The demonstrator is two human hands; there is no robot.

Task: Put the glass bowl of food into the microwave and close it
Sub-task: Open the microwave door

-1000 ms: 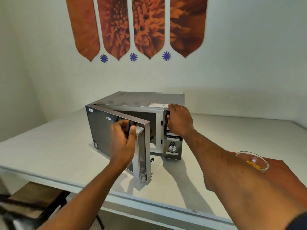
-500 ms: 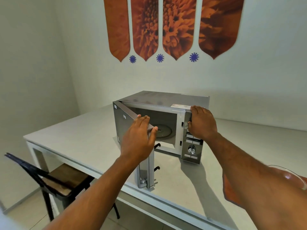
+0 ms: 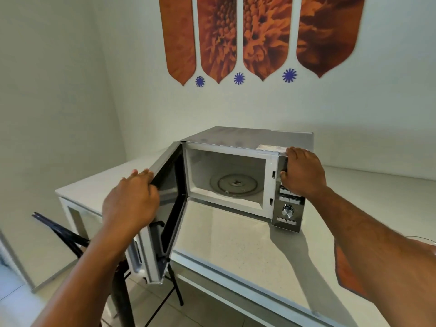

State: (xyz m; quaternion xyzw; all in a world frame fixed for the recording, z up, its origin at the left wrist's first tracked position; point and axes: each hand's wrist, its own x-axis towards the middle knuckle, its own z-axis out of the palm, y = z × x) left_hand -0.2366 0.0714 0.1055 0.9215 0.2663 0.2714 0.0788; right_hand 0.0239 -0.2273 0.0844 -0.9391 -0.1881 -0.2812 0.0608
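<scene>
A silver microwave (image 3: 250, 138) stands on the white table (image 3: 247, 251). Its door (image 3: 169, 204) is swung wide to the left, showing the white cavity and the glass turntable (image 3: 236, 185) with nothing on it. My left hand (image 3: 132, 201) grips the door's top edge. My right hand (image 3: 302, 173) is pressed against the top of the control panel (image 3: 289, 213), holding the microwave's body. Only a sliver of the glass bowl's rim (image 3: 422, 238) shows at the right edge, behind my right forearm; the food in it is hidden.
An orange mat (image 3: 346, 274) lies on the table at the right, under the bowl. A dark folding chair (image 3: 63, 234) stands on the floor left of the table, below the door. Walls close in behind and on the left.
My left hand has pulled the door from partly open to wide open, baring the cavity. My right hand stayed on the panel. The view has shifted, so the bowl is nearly out of frame.
</scene>
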